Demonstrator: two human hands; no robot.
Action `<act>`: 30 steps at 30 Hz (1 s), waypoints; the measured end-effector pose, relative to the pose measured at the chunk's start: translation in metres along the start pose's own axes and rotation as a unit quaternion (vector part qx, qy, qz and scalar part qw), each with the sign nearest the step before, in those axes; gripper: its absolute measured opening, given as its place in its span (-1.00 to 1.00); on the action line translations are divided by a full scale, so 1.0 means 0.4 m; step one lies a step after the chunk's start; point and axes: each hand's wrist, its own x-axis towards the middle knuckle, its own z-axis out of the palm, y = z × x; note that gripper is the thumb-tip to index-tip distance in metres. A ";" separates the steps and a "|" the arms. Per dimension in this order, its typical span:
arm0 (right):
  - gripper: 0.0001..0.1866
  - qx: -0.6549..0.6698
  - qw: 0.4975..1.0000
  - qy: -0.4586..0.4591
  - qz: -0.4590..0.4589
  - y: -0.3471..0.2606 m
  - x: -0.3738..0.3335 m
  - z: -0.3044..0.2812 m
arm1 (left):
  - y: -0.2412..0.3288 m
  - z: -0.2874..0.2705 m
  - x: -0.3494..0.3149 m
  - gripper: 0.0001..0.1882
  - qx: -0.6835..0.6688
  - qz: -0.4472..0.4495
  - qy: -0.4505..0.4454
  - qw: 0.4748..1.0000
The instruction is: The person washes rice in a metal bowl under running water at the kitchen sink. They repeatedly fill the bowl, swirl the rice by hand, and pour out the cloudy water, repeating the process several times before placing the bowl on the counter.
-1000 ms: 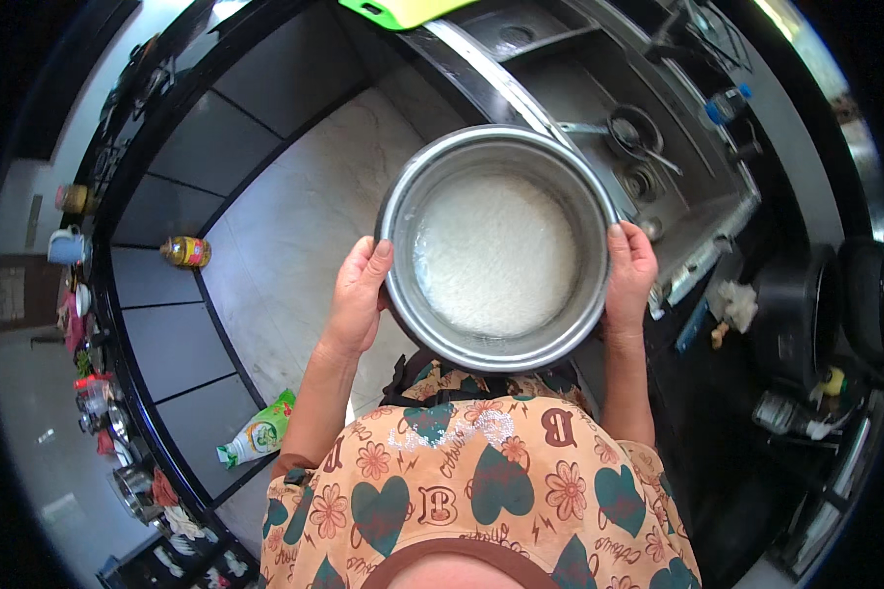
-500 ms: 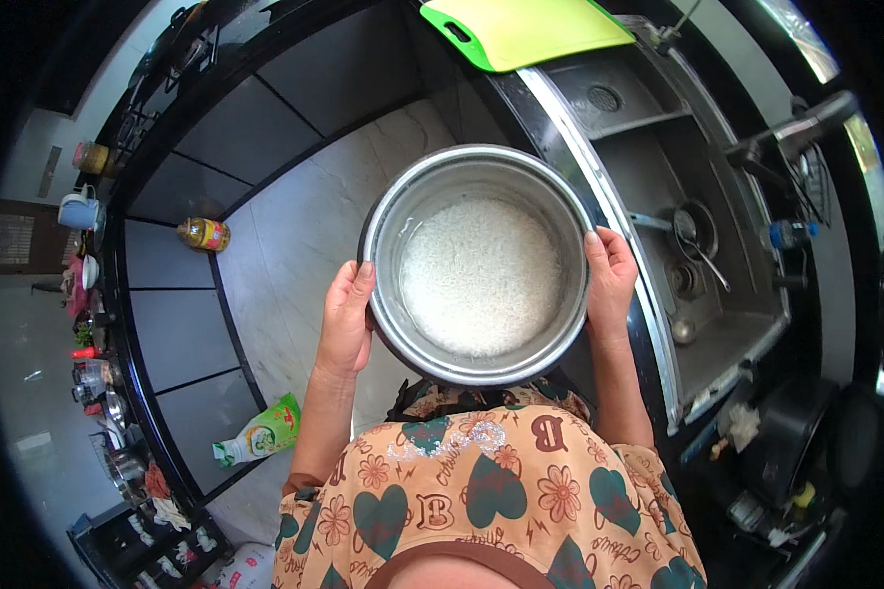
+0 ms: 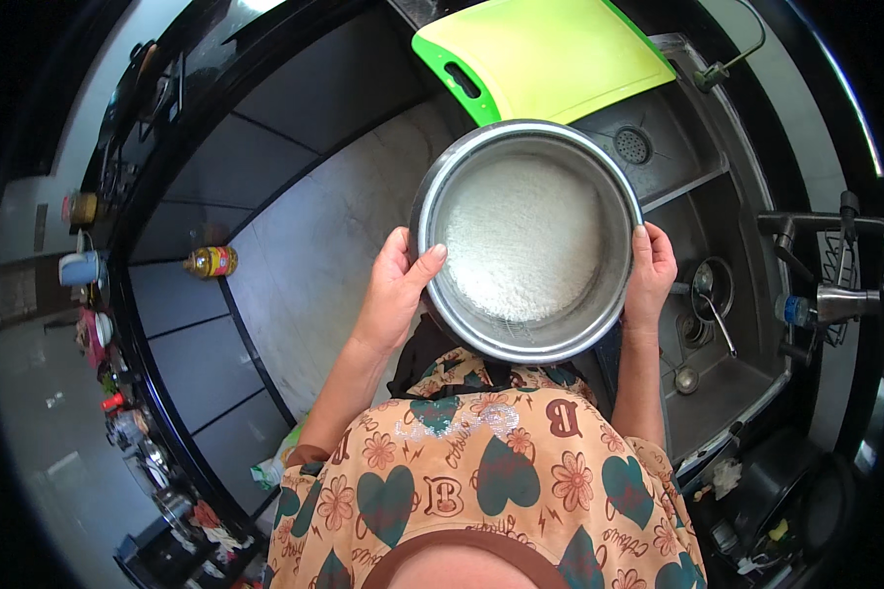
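I hold a round steel pot (image 3: pixel 442 285) in front of my chest with both hands. White rice (image 3: pixel 520 240) covers its bottom. My left hand (image 3: pixel 398 290) grips the left rim with the thumb hooked over the edge. My right hand (image 3: pixel 650 275) presses flat against the right side of the rim. The pot hangs over the edge of a steel sink (image 3: pixel 727 393) to my right.
A green cutting board (image 3: pixel 550 54) lies at the far end of the sink. A tap (image 3: pixel 815 231) and a spoon (image 3: pixel 717 314) are on the right. A yellow bottle (image 3: pixel 211 261) stands on the floor at left, beside dark cabinet fronts (image 3: pixel 182 334).
The view has swung toward the sink, so the cutting board and drain have come fully into sight. The pot stays held in both hands, now nearer the sink.
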 end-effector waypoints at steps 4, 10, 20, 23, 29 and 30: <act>-0.78 -0.017 1.000 0.007 -0.001 0.094 -0.148 0.142 | -0.017 -0.217 -0.058 -0.81 0.015 0.010 0.007 1.000; -0.77 -0.069 0.997 0.017 0.000 0.262 -0.214 0.263 | -0.124 -0.406 -0.032 -0.81 0.003 -0.011 0.027 1.000; -0.75 -0.051 0.998 0.014 0.022 0.292 -0.167 0.274 | -0.123 -0.367 0.018 -0.78 0.003 -0.016 0.060 0.998; -0.76 -0.030 0.999 -0.014 0.040 0.310 -0.114 0.145 | -0.175 -0.242 0.003 -0.81 0.010 0.019 0.083 0.996; -0.73 -0.003 0.998 -0.055 0.041 0.317 -0.028 0.036 | -0.218 -0.111 0.058 -0.85 -0.007 0.028 0.141 0.990; -0.72 -0.002 0.998 -0.051 0.043 0.329 -0.013 0.001 | -0.223 -0.075 0.060 -0.83 0.009 0.027 0.131 0.991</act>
